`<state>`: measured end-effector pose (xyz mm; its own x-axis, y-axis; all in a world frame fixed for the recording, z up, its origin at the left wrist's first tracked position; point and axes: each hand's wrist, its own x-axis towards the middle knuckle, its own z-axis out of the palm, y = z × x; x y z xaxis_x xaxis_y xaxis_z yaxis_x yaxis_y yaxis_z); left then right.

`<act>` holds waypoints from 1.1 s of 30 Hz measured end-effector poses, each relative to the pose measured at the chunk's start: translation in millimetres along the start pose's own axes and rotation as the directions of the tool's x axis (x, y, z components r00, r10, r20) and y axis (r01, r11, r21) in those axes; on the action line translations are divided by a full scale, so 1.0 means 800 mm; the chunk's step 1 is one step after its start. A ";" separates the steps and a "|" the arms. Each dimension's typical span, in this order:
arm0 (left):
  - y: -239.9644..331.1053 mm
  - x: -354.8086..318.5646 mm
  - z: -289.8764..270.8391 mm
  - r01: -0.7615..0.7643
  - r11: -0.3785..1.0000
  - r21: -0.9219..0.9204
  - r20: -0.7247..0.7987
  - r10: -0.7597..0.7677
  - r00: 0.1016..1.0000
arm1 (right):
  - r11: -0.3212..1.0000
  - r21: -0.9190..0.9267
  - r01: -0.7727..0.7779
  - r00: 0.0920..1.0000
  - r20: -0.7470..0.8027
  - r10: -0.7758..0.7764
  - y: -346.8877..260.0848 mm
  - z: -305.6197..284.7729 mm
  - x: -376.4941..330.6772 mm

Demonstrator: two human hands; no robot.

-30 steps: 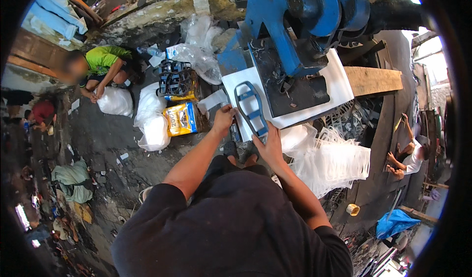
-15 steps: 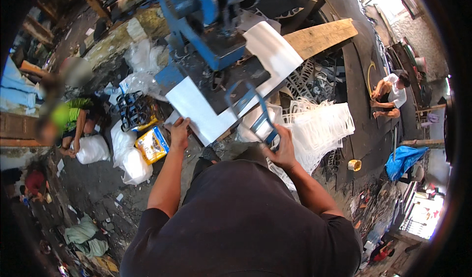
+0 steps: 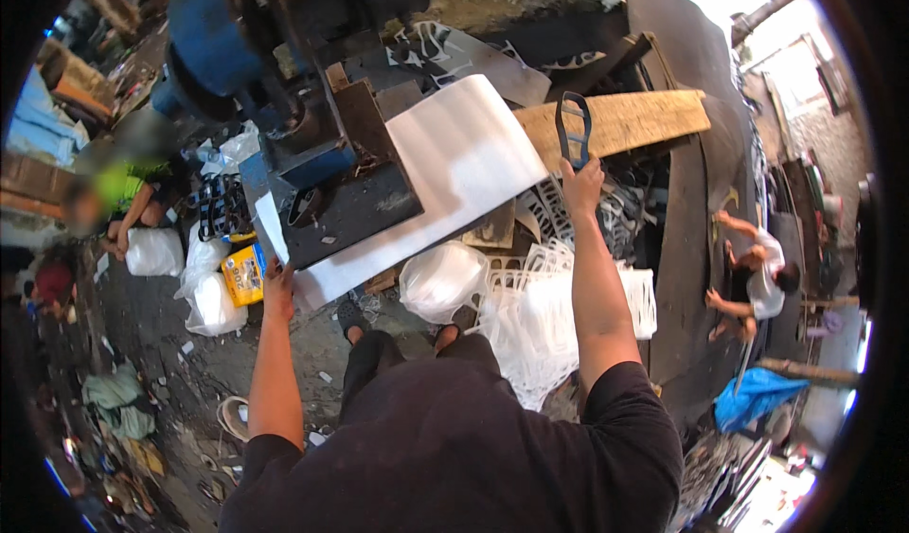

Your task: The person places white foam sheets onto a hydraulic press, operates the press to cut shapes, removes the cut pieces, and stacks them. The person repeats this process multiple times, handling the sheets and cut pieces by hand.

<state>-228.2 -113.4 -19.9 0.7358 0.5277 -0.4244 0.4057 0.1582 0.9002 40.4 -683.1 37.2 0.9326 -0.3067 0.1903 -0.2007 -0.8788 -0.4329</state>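
My right hand is closed on a dark blue, open-framed cutting die, long and rounded like a sandal sole. It is raised over the wooden plank. My left hand pinches the left end of a white foam sheet. That sheet has a large piece cut out of it; a narrow strip runs along the near side of the dark press bed, and its broad part lies to the right. The blue press stands above the bed, just beyond my left hand.
A wooden plank extends right of the sheet. Cut white foam scraps pile up beside a white plastic bundle. On the left are a yellow package and black straps. Other people sit at left and right.
My right hand has carried the die away from the sheet, up and right over the plank. My left hand and the sheet have shifted left against the press bed. The view has also moved.
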 end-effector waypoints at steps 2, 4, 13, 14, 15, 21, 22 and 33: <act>-0.034 0.009 -0.009 -0.070 0.997 -0.025 -0.076 0.068 0.995 | 0.992 -0.075 0.106 0.994 0.017 -0.105 0.010 0.022 0.039; -0.043 0.005 -0.011 -0.078 0.996 -0.036 -0.080 0.075 0.994 | 0.992 -0.084 0.091 0.994 0.061 -0.086 0.025 0.040 0.066; -0.023 -0.018 0.004 0.048 0.982 -0.182 -0.166 -0.079 0.983 | 0.952 0.217 0.216 0.973 -0.133 -0.190 -0.050 0.009 0.033; -0.027 -0.018 -0.004 0.068 0.985 -0.160 -0.180 -0.097 0.979 | 0.902 0.224 0.370 0.927 -0.157 -0.341 -0.066 0.007 0.019; -0.030 -0.019 -0.007 0.088 0.986 -0.143 -0.191 -0.115 0.975 | 0.827 0.222 0.517 0.855 -0.185 -0.485 -0.084 0.003 0.006; -0.022 -0.014 0.006 -0.028 1.000 0.001 -0.081 0.028 0.996 | 0.784 -0.002 0.620 0.775 0.152 -0.613 -0.162 0.065 0.023; -0.026 -0.007 -0.001 0.059 0.998 -0.026 -0.123 -0.062 0.990 | 0.788 -0.079 0.610 0.781 0.226 -0.582 -0.159 0.081 0.026; -0.048 0.009 -0.011 0.180 0.894 -0.410 -0.193 -0.278 0.941 | 0.886 -0.177 0.428 0.857 0.391 -0.336 -0.116 0.157 0.036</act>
<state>-243.5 -108.2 -57.0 0.4751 0.6139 -0.6304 0.2730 0.5782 0.7689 123.7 -565.0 -27.7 0.9839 0.1750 -0.0360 0.1681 -0.9749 -0.1459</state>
